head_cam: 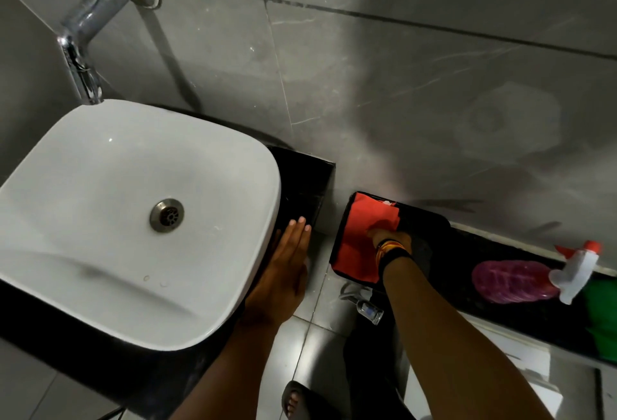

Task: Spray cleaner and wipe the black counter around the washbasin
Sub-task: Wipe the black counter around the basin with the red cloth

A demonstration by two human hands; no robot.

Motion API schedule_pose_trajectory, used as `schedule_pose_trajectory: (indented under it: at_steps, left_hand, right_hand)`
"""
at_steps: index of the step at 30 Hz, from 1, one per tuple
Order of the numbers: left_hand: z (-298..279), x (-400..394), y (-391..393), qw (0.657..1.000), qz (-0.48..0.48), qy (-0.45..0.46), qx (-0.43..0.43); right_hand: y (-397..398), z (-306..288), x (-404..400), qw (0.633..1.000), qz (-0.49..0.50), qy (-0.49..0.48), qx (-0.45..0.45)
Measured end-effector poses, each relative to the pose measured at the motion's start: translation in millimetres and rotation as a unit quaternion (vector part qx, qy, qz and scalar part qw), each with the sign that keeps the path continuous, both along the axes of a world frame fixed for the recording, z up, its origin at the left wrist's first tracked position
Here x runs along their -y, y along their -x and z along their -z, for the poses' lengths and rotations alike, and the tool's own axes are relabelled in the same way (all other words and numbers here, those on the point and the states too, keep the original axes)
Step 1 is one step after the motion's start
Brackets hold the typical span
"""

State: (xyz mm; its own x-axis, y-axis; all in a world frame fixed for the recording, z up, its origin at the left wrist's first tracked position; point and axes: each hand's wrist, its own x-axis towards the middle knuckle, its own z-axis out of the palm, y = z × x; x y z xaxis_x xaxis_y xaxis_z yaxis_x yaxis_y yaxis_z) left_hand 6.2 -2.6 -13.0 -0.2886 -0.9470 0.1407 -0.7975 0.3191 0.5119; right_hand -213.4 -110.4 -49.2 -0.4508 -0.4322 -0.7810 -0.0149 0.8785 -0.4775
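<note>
White ceramic fills the left of the view: the washbasin [133, 219] sits on the black table [302, 179], whose bare strip shows only along the basin's right side and behind it. The left hand [283, 273] lies flat on that strip beside the basin's rim, fingers [297, 229] straight and released, holding nothing.

Across a gap, on a lower black ledge [467, 273], the right hand [389, 236] presses down on a red cloth [357, 239]; whether its fingers are pinching the fabric or just resting on it I cannot tell, as the wrist hides them. Farther right on the ledge lies the spray bottle [521, 281], on its side, well apart from both hands.

To do this step well, I judge the cloth should be gathered into a firm pad before lifting, then carried to the table. The narrow strip against the basin wants short strokes drawn toward the front edge, with the left hand lifted clear first.
</note>
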Motion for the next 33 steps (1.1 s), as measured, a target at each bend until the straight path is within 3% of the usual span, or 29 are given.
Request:
schedule_pose_trajectory:
  at_steps: [6, 14, 16, 18, 19, 21, 22, 26, 28, 30, 33]
  left_hand:
    - [-4.8, 1.1, 0.3, 1.0, -0.002, -0.027, -0.012]
    - [-4.3, 3.0, 0.5, 0.999, -0.005, -0.043, -0.005]
    - [-2.1, 2.2, -0.2, 0.999, -0.002, -0.031, -0.006]
    - [-1.1, 1.7, -1.2, 1.0, -0.001, -0.021, -0.004]
    - [-0.9, 2.0, -1.3, 1.0, 0.0, -0.021, 0.001]
    - [-1.7, 1.5, -1.1, 0.999, -0.002, -0.029, 0.015]
    - [-2.5, 1.8, -0.4, 0.999, -0.005, -0.038, 0.018]
    - [-7.7, 1.4, 2.3, 0.997, -0.014, -0.079, 0.008]
    - [-9.5, -0.2, 2.2, 0.998, -0.012, -0.066, 0.016]
    - [-9.3, -0.3, 2.5, 0.999, -0.011, -0.047, 0.01]
    - [-5.4, -1.0, 3.1, 1.0, -0.018, -0.017, 0.002]
  right_hand:
    - [-6.3, -1.3, -6.5, 0.999, 0.001, -0.009, -0.039]
    - [-6.9, -29.9, -7.5, 0.988, 0.082, 0.044, 0.123]
    - [-5.3, -48.6, -12.8, 0.988, 0.06, 0.104, 0.094]
    - [-9.1, -67.5, -16.3, 0.978, -0.039, 0.204, -0.033]
    - [-14.0, -77.2, -17.6, 0.95, -0.121, 0.256, -0.129]
    - [-33.2, -94.9, -16.6, 0.837, -0.268, 0.372, -0.298]
    - [-44.5, -100.3, -11.2, 0.787, -0.332, 0.405, -0.326]
    - [-84.4, -94.0, 16.8, 0.707, -0.561, 0.332, -0.275]
    - [-89.4, -84.8, 26.8, 0.652, -0.602, 0.322, -0.328]
    - [-86.0, -79.0, 39.2, 0.599, -0.605, 0.376, -0.366]
    - [-74.1, -64.6, 63.7, 0.527, -0.671, 0.411, -0.32]
